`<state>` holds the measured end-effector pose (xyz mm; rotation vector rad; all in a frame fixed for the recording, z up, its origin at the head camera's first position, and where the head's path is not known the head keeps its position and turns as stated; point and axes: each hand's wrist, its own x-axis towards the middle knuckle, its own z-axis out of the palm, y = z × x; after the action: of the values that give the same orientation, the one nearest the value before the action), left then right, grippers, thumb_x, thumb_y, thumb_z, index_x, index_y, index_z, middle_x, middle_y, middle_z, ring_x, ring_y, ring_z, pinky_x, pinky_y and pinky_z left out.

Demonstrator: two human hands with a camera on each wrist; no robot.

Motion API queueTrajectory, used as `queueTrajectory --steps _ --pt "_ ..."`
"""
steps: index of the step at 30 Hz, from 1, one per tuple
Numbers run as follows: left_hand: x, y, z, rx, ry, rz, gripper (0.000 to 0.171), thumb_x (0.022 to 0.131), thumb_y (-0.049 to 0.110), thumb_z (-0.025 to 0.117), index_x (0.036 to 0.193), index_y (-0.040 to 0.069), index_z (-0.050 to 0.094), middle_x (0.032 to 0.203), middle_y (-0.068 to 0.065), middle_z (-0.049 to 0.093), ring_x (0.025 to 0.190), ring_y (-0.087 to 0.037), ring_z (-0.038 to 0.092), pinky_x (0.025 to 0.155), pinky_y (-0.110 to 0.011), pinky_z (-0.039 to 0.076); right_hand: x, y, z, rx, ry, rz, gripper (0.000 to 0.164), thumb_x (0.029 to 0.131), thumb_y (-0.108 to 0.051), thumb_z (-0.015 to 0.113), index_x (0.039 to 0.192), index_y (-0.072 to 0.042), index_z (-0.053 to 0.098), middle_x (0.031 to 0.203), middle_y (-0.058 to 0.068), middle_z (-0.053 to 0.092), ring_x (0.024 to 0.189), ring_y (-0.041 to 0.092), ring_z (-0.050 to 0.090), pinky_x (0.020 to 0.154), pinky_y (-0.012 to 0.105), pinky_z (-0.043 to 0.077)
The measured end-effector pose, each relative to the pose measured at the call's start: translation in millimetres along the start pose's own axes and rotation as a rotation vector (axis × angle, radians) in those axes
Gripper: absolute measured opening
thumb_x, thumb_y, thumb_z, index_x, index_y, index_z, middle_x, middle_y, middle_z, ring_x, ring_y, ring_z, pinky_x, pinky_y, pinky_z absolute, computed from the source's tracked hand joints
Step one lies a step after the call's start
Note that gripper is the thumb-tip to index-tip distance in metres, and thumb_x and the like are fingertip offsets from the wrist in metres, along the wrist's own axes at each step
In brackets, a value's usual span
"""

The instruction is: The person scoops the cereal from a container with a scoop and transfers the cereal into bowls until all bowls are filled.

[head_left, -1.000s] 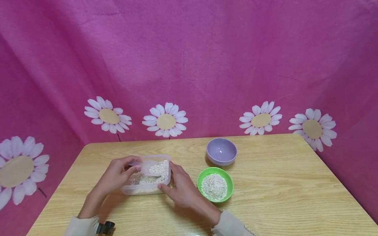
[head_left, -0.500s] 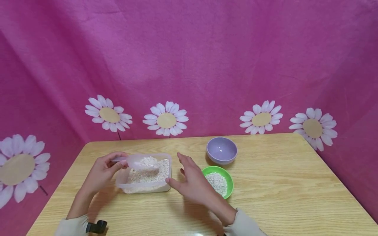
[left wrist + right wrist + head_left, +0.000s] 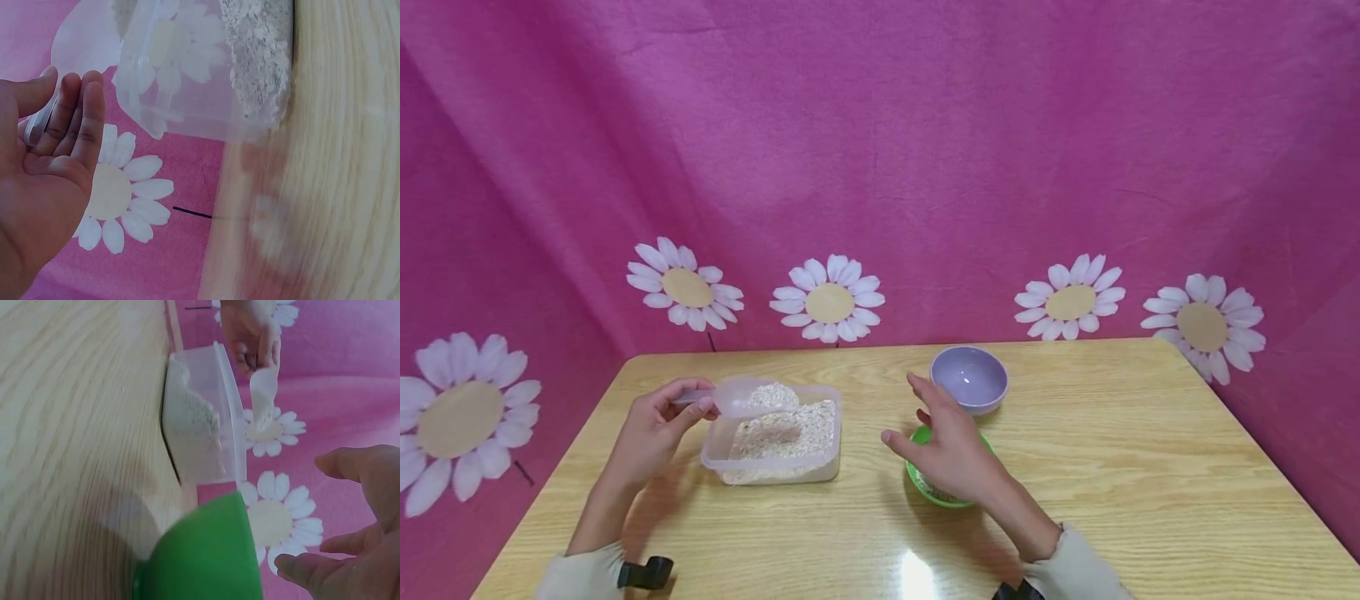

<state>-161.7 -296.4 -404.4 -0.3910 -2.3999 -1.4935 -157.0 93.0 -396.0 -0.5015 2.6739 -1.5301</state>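
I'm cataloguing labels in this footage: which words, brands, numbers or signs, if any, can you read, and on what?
None: no readable text in any view.
Plastic tub, scoop, green bowl and purple bowl: no lettering visible.
Pink cloth: only printed flowers, no words.
Black wrist straps: too small to tell if marked.

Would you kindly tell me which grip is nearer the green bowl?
The right grip, which hovers above the green bowl; the left grip is farther away, off to the left, holding the scoop.
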Motion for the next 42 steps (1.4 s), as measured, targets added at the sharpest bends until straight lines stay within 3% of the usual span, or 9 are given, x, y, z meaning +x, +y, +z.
queueTrajectory --steps 5,9,14,17,23,26,36,42 --pt "1.4 5.3 4.9 -0.04 0.014 0.011 0.017 0.104 -0.005 0.064 0.118 -0.014 0.067 0.089 0.018 0.075 0.083 0.002 0.071 0.085 -0.011 0.057 -2.6 8.4 -15.7 -0.074 0.016 -0.023 0.083 0.098 -0.024 0.08 0.163 0.003 0.037 0.159 0.025 0.05 0.141 0.041 0.06 0.116 0.051 0.05" --pt "6.1 11.4 13.8 -0.069 0.007 0.011 0.018 0.105 -0.003 0.063 0.119 -0.015 0.066 0.089 0.018 0.075 0.085 0.003 0.071 0.086 -0.011 0.057 -4.5 16.6 -30.5 -0.105 0.035 -0.032 0.083 0.099 -0.027 0.079 0.162 0.005 0.036 0.165 0.028 0.043 0.141 0.044 0.059 0.115 0.056 0.05" --pt "14.5 21.7 31.6 -0.093 0.014 0.006 0.019 0.104 -0.002 0.065 0.12 -0.012 0.068 0.09 0.016 0.074 0.086 0.001 0.072 0.086 -0.014 0.059 -5.0 25.5 -49.4 -0.121 0.072 -0.025 0.083 0.098 -0.024 0.08 0.161 0.008 0.036 0.164 0.031 0.042 0.142 0.046 0.058 0.11 0.052 0.053" --pt "21.8 28.7 44.0 -0.113 0.016 -0.014 0.02 0.104 0.0 0.066 0.121 -0.011 0.069 0.091 0.01 0.076 0.086 -0.001 0.072 0.085 -0.016 0.059 -5.8 31.6 -59.4 -0.133 0.105 -0.037 0.083 0.097 -0.021 0.081 0.16 0.01 0.036 0.162 0.032 0.043 0.142 0.048 0.055 0.11 0.052 0.053" --pt "35.0 40.6 66.0 -0.102 -0.016 -0.057 0.022 0.106 0.006 0.066 0.125 -0.005 0.07 0.1 -0.017 0.077 0.091 -0.003 0.071 0.087 -0.016 0.058 -8.7 45.0 -78.0 -0.161 0.156 -0.046 0.081 0.094 -0.015 0.083 0.157 0.011 0.04 0.158 0.032 0.045 0.14 0.05 0.054 0.11 0.058 0.051" --pt "40.9 45.0 77.5 -0.092 -0.024 -0.064 0.022 0.106 0.007 0.066 0.125 -0.003 0.07 0.103 -0.023 0.075 0.091 -0.006 0.071 0.086 -0.018 0.058 -9.0 51.4 -86.8 -0.171 0.165 -0.033 0.081 0.094 -0.015 0.083 0.156 0.012 0.04 0.158 0.033 0.045 0.143 0.053 0.05 0.11 0.058 0.051" --pt "63.2 57.4 122.0 -0.095 -0.054 -0.045 0.02 0.105 0.01 0.069 0.123 0.002 0.073 0.099 -0.02 0.078 0.091 -0.022 0.075 0.076 -0.023 0.055 6.3 75.8 -97.2 -0.12 0.097 0.057 0.086 0.096 -0.019 0.08 0.159 0.015 0.032 0.162 0.039 0.038 0.15 0.058 0.04 0.115 0.06 0.046" --pt "77.1 66.5 149.9 -0.104 -0.051 -0.025 0.017 0.104 0.009 0.07 0.119 0.002 0.074 0.095 -0.02 0.079 0.088 -0.024 0.075 0.072 -0.023 0.052 17.0 87.7 -94.0 -0.116 0.062 0.057 0.089 0.096 -0.019 0.082 0.158 0.018 0.031 0.159 0.042 0.039 0.148 0.059 0.041 0.112 0.057 0.049"
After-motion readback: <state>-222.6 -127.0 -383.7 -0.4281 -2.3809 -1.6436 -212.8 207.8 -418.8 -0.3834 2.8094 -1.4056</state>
